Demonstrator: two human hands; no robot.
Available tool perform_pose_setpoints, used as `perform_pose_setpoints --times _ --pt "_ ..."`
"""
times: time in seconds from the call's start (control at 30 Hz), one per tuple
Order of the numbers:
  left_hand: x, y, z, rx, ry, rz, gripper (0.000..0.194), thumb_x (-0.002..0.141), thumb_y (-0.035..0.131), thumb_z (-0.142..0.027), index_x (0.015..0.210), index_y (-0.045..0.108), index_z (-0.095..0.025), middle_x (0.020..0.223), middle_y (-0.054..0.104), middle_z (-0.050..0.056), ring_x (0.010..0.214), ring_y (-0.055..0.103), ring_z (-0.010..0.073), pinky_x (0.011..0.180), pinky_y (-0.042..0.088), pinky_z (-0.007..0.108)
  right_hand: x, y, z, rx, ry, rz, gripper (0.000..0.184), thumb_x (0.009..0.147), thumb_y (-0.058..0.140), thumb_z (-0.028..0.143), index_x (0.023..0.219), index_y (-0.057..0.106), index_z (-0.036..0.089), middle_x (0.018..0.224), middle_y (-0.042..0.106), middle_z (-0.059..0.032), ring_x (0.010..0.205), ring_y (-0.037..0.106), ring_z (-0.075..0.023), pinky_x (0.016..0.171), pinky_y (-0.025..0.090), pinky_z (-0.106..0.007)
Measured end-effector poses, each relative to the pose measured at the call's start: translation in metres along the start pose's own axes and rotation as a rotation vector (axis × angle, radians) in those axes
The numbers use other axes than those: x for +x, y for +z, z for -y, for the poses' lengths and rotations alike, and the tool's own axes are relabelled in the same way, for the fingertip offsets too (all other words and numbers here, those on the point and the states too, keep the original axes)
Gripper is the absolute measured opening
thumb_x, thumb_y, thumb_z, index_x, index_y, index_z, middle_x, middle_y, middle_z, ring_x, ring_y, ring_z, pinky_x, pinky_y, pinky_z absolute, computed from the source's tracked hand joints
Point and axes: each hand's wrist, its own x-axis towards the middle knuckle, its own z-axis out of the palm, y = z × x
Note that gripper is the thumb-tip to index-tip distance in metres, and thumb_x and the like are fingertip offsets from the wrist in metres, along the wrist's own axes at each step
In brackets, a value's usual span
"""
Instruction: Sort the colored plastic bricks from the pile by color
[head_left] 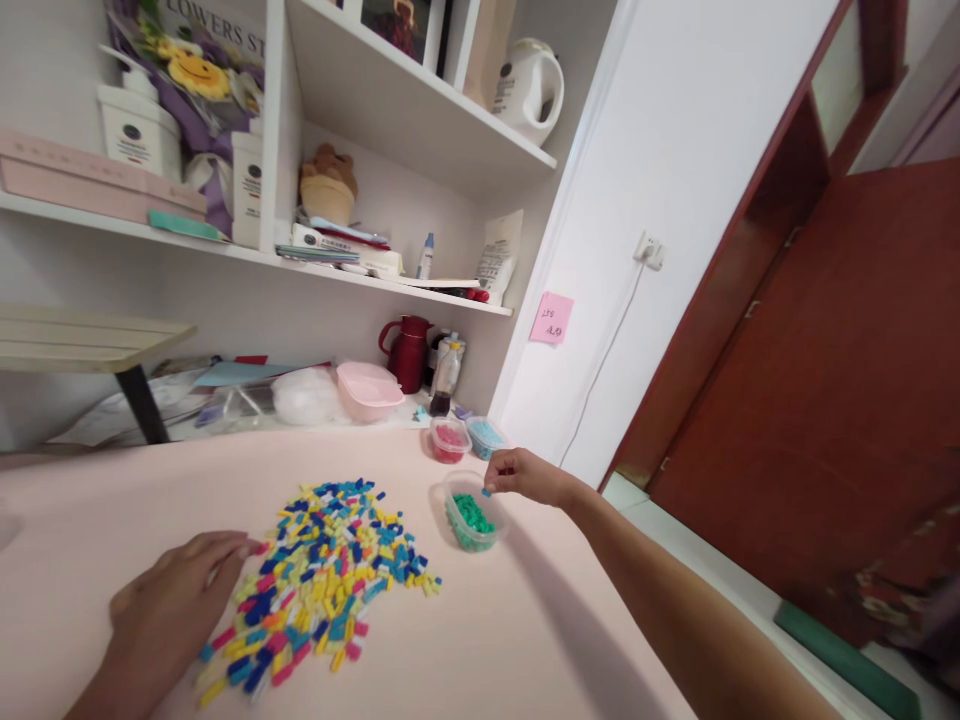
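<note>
A loose pile of small coloured bricks (322,570) in yellow, blue, pink and white lies spread on the pink tabletop. My left hand (180,595) is at the pile's left edge, fingers drawn together, with a small pink brick (260,548) at its fingertips. To the right, my right hand (525,474) pinches a small blue brick (487,491) above the rim of a clear plastic tub (501,520). Green bricks (471,512) lie inside that tub. Behind it stand a tub of pink bricks (450,440) and a tub of light blue bricks (486,437).
At the back of the table are a pink basin (369,390), a dark red jug (407,353) and a bottle of dark liquid (445,380). White shelves (405,290) with bottles and boxes overhang them. A white wall (600,350) rises at the right.
</note>
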Motion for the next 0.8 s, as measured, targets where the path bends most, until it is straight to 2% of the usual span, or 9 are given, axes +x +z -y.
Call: perform_pose_setpoints --times 0.17,0.33,0.4,0.53,0.63,0.8 --pt "0.000 -0.001 0.000 0.072 0.017 0.051 0.040 0.087 0.038 -0.034 0.092 0.077 -0.030 0.112 0.073 0.000 0.111 0.063 0.0248 0.100 0.043 0.040 0.010 0.016 0.033 0.007 -0.096 0.039 0.027 0.079 0.070 0.044 0.076 0.072 0.017 0.081 0.065 -0.0041 0.078 0.059 -0.0167 0.070 0.048 -0.028" --pt "-0.004 -0.006 -0.008 0.094 0.021 0.062 0.040 0.089 0.036 -0.032 0.093 0.076 -0.029 0.115 0.073 -0.001 0.113 0.061 0.0240 0.098 0.043 0.038 0.030 0.048 0.066 -0.047 -0.268 0.085 0.021 0.083 0.069 0.038 0.079 0.073 0.017 0.081 0.066 -0.0043 0.076 0.060 -0.0161 0.069 0.047 -0.026" --pt "-0.005 -0.010 -0.013 0.111 -0.003 0.075 0.041 0.090 0.035 -0.032 0.094 0.076 -0.031 0.116 0.072 -0.002 0.115 0.061 0.0239 0.096 0.043 0.038 0.038 0.064 0.073 -0.070 -0.297 0.074 0.016 0.082 0.070 0.033 0.080 0.074 0.018 0.083 0.067 -0.0045 0.078 0.061 -0.0165 0.071 0.048 -0.026" --pt "-0.008 -0.016 -0.020 0.138 -0.024 0.095 0.041 0.091 0.034 -0.030 0.095 0.075 -0.031 0.118 0.072 -0.003 0.116 0.060 0.0226 0.096 0.042 0.036 0.051 0.093 0.080 -0.105 -0.281 0.003 0.006 0.080 0.071 0.023 0.083 0.075 0.019 0.085 0.069 -0.0045 0.081 0.063 -0.0169 0.074 0.049 -0.026" --pt "-0.009 -0.017 -0.022 0.142 -0.036 0.109 0.040 0.092 0.035 -0.030 0.098 0.075 -0.030 0.120 0.071 -0.003 0.117 0.060 0.0217 0.096 0.042 0.035 0.051 0.107 0.081 -0.084 -0.230 -0.081 0.012 0.085 0.064 0.020 0.087 0.076 0.020 0.088 0.071 -0.0044 0.079 0.064 -0.0162 0.073 0.048 -0.026" --pt "-0.010 -0.017 -0.021 0.138 -0.026 0.107 0.040 0.092 0.036 -0.031 0.096 0.075 -0.031 0.118 0.071 -0.003 0.115 0.060 0.0206 0.096 0.041 0.034 0.026 0.115 0.084 -0.021 -0.118 -0.205 0.020 0.090 0.054 0.021 0.095 0.074 0.021 0.091 0.070 -0.0047 0.081 0.064 -0.0171 0.076 0.050 -0.029"
